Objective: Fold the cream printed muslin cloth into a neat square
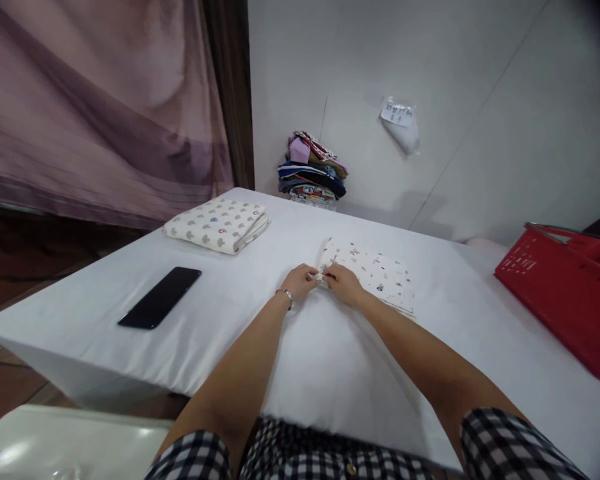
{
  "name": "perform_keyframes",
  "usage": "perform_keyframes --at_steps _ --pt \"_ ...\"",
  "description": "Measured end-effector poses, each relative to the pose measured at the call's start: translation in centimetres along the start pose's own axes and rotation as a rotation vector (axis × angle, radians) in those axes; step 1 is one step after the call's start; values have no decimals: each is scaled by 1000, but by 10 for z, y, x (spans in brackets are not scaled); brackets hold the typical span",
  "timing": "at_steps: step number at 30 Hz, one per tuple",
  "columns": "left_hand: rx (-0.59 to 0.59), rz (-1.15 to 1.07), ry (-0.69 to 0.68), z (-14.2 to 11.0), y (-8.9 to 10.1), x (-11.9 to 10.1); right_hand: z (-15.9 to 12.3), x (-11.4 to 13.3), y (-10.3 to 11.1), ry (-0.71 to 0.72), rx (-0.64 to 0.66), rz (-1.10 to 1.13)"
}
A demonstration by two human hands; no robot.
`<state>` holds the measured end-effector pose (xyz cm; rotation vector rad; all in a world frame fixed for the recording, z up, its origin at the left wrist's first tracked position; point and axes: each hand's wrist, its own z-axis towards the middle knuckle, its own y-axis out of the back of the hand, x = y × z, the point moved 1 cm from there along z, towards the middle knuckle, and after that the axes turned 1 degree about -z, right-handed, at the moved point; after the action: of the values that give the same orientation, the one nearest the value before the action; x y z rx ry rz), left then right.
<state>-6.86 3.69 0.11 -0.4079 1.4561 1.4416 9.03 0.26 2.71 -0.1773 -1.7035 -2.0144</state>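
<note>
A white cloth with small printed motifs (375,270) lies folded flat on the white-covered table (280,227). Both hands meet at its near left corner. My left hand (300,281), with a bracelet at the wrist, is closed in a pinch on a bit of the cloth's edge. Right beside it, my right hand (344,283) pinches the same corner, its wrist lying over part of the cloth. Fingertips hide exactly how the fabric is gripped there.
A folded cream cloth with grey prints (220,223) and a black phone (160,298) lie on the left. On the right stands a red plastic basket (565,287). Behind the table is a stack of folded clothes (313,170); a labelled plastic bag (401,127) hangs on the wall.
</note>
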Motion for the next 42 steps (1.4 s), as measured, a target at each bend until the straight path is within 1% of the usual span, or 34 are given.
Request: perform_keyframes --at_steps 3,7,9,14,18,23,26,28,31,33,35,38,42 --pt "-17 60 -10 1 -2 0 -1 1 0 22 -6 -10" --pt "-33 114 -40 2 -4 -2 -6 2 3 58 22 -41" --pt "-39 130 -55 2 -4 -3 -12 1 5 73 25 -94" --pt "-76 159 -105 3 -5 0 -33 -6 10 56 -43 -265" --pt "-78 209 -52 3 -5 1 -41 -13 9 72 -37 -280" --pt "-48 236 39 1 -2 -2 -44 -19 7 112 -60 -182" --pt "-38 231 51 0 -1 -4 -49 -21 10 100 -57 -119" --pt "-48 217 10 -1 -2 -5 -53 -23 15 68 -83 -93" --pt "-95 194 -117 -3 -4 -10 -61 -28 24 12 -143 -91" --pt "-135 190 -196 -4 -5 -13 -67 -32 29 -8 -162 -92" --pt "-149 201 -264 -5 -8 -17 -71 -35 32 -14 -176 -90" --pt "-108 262 -348 -4 -12 -20 -73 -39 32 -6 -184 -98" --pt "-58 349 -390 -1 -18 -19 -72 -41 29 11 -147 -101"
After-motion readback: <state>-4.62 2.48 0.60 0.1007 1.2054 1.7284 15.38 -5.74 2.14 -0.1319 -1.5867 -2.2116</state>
